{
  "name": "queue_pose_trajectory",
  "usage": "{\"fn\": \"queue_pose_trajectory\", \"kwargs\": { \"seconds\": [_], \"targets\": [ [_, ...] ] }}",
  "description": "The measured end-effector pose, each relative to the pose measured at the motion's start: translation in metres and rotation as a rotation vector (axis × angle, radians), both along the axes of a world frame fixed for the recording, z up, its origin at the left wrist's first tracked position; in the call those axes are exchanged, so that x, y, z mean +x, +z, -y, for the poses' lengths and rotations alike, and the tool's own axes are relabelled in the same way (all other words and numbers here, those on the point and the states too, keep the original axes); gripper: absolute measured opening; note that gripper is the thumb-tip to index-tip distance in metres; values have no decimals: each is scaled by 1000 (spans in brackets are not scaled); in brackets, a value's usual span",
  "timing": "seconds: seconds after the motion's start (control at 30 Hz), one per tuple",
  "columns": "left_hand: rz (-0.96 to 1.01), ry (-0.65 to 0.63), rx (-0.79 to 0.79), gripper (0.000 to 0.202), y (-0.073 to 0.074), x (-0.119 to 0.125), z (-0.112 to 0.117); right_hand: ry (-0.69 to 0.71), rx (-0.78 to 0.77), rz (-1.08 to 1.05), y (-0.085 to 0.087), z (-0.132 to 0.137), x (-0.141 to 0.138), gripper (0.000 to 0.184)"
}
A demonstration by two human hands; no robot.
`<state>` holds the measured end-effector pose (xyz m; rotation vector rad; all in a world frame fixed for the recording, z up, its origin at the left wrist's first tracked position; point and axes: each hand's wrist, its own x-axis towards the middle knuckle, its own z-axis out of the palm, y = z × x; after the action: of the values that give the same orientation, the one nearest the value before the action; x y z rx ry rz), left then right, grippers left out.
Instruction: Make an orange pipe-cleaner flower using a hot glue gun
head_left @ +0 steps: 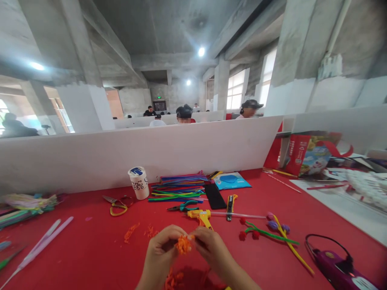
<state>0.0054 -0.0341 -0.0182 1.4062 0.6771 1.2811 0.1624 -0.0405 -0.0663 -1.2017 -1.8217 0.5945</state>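
Observation:
My left hand (163,247) pinches a small fluffy orange cluster (184,245), which looks like curled pipe cleaner pieces. From the other side, my right hand (213,246) has its thumb and fingers closed on a small orange bit at the cluster's edge. Both hands are close together above the red table. Just beyond them lies a yellow glue gun (203,217). Loose orange pieces (131,233) are scattered left of my hands, and an orange heap (174,279) shows below, partly hidden by the left wrist.
Behind the glue gun lie pliers (183,206), a utility knife (230,207), a black phone-like slab (215,196), pipe cleaners (178,187) and a blue packet (231,181). Scissors (116,204) and a cup (139,183) stand left; pipe-cleaner stems (272,233) and a purple device (343,268) right.

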Motion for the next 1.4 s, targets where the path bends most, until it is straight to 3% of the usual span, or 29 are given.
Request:
{"fn": "queue_pose_trajectory", "kwargs": {
  "seconds": [0.2, 0.3, 0.37, 0.43, 0.47, 0.5, 0.57, 0.6, 0.67, 0.73, 0.87, 1.0, 1.03, 1.13, 1.17, 1.23, 1.4],
  "targets": [
    [216, 121, -205, 15, 21, -19, -29, -53, -27, 103, -16, 10, 23, 26],
    [68, 38, -257, 16, 28, -26, -35, -27, -114, 100, -16, 23, 32, 35],
    [-28, -2, -252, 16, 29, -25, -34, 19, -167, 92, -8, 28, 31, 28],
    [-56, -16, -216, 18, 27, -20, -30, 29, -200, 33, 7, 27, 21, 8],
    [-46, -25, -201, 18, 25, -16, -28, -24, -242, -103, 16, 26, 13, 27],
    [-36, -46, -203, 16, 22, -13, -26, -20, -274, -243, 24, 23, 3, 32],
    [-26, -97, -246, 14, 17, -9, -24, 95, -376, -444, 37, 17, -18, 30],
    [-21, -116, -271, 13, 14, -9, -23, 87, -439, -482, 40, 15, -27, 28],
    [8, -93, -291, 18, 9, -14, -24, 22, -469, -447, 40, 16, -38, 16],
    [76, -35, -276, 25, 6, -24, -28, 57, -507, -374, 32, 22, -35, 23],
    [146, -7, -280, 27, 8, -42, -36, 235, -599, -58, 10, 40, 0, 24],
    [180, -12, -355, 21, 13, -42, -38, 194, -608, 59, 5, 37, 30, 4],
    [209, -36, -368, 19, 12, -39, -36, 156, -584, 37, 8, 33, 32, 11],
    [283, -195, -448, 18, 7, -24, -29, 40, -413, -259, 28, 21, 20, 40],
    [289, -245, -475, 19, 4, -19, -27, 101, -374, -424, 35, 18, 12, 47],
    [275, -343, -504, 28, -1, -10, -22, 222, -424, -657, 47, 14, -4, 39],
    [231, -432, -446, 40, -1, -3, -15, 142, -510, -984, 48, 9, -26, 34]
  ]
}}
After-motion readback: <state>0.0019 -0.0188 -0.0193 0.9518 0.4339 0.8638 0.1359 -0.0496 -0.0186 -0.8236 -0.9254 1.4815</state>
